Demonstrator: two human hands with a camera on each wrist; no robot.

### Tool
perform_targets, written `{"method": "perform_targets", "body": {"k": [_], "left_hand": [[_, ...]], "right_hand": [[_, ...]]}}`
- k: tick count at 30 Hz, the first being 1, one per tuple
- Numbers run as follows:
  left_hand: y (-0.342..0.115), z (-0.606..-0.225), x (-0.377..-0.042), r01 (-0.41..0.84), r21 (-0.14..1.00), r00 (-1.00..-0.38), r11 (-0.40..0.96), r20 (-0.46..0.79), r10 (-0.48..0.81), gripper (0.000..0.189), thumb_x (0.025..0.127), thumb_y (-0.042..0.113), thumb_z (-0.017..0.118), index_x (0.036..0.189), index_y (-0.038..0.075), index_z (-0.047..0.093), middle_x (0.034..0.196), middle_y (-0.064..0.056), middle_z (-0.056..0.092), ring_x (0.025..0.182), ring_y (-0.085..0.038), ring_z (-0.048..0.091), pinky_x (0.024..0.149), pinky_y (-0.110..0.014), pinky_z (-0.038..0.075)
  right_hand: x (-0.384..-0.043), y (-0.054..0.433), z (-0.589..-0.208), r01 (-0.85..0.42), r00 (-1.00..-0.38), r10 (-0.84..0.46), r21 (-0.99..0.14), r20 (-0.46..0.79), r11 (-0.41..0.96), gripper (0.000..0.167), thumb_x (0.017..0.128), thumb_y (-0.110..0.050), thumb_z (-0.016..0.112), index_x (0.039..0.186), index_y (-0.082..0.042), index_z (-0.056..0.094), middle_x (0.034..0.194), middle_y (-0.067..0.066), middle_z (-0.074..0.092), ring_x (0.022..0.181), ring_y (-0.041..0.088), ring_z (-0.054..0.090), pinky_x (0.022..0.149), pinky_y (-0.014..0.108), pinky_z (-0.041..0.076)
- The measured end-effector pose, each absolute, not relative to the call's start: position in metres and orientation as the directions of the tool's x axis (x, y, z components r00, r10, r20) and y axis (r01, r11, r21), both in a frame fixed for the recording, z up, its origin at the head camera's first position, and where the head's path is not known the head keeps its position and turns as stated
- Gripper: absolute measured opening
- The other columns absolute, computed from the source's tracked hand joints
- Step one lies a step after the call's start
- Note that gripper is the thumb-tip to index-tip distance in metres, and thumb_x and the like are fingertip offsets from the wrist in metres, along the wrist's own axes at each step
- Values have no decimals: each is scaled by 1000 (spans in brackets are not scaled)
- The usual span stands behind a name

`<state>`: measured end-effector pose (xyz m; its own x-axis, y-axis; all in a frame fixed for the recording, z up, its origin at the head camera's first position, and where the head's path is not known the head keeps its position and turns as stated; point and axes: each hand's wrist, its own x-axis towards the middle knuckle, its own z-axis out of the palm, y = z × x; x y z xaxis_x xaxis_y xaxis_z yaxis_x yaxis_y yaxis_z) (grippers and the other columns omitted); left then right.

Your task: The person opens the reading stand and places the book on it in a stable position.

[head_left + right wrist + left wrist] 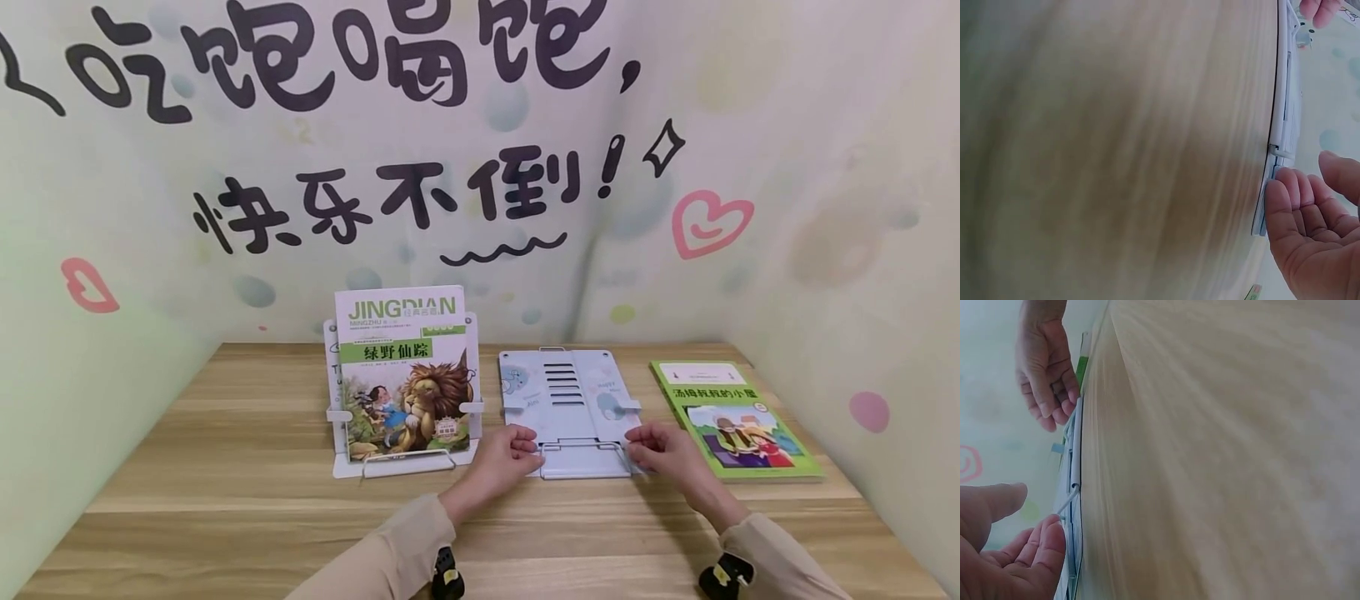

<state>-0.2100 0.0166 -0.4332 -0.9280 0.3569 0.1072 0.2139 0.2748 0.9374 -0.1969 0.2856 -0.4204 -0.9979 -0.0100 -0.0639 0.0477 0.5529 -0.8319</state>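
Observation:
A pale blue metal book stand (517, 417) with a slotted middle panel lies folded low on the table, its wire front ledge (587, 475) toward me. My left hand (504, 460) is at its lower left corner, fingertips beside the wire. At the lower right corner is my right hand (671, 457), with its fingertips (1279, 194) right at the stand's edge. Both wrist views show the thumbs apart from loosely bent fingers, with nothing pinched between them. To the left, a second book stand (339, 457) holds a picture-covered book (405, 375) upright behind its clips and wire ledge.
A green-edged book (738, 421) lies flat on the table to the right, close beside my right hand. The wood-grain table (225, 467) meets a printed wall cloth (300, 275) behind the stands and at both sides.

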Motion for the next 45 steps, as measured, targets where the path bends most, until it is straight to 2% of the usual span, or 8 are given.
{"method": "perform_targets", "body": {"k": [9,21,34,45], "left_hand": [[24,-437,-211,211,909,-928,358,71,366,28,76,2,72,101,-8,61,89,-14,67,83,-23,65,73,-26,53],[31,-437,-216,239,855,-936,459,77,345,28,68,-4,74,94,-3,64,78,-5,67,70,-9,57,63,-19,45],[30,-435,-217,253,818,-938,516,76,339,21,69,-1,75,86,4,66,74,1,65,65,-2,52,62,-18,42],[29,-436,-217,381,737,-897,559,147,417,18,71,-1,72,79,10,59,69,5,59,63,0,47,60,-16,39]], "right_hand": [[-199,285,-422,46,-991,-80,-820,-111,570,23,89,-5,62,107,9,60,88,10,63,73,16,54,60,24,50],[-204,280,-426,55,-995,-25,-721,-100,691,12,84,-1,64,95,3,63,82,6,61,73,16,51,58,22,44],[-203,284,-424,71,-983,-86,-770,-162,634,15,84,1,60,98,4,56,83,6,55,78,17,49,63,22,43],[-204,294,-427,26,-960,-227,-855,-166,518,17,85,2,60,98,3,49,84,6,51,77,15,48,63,22,42]]}}
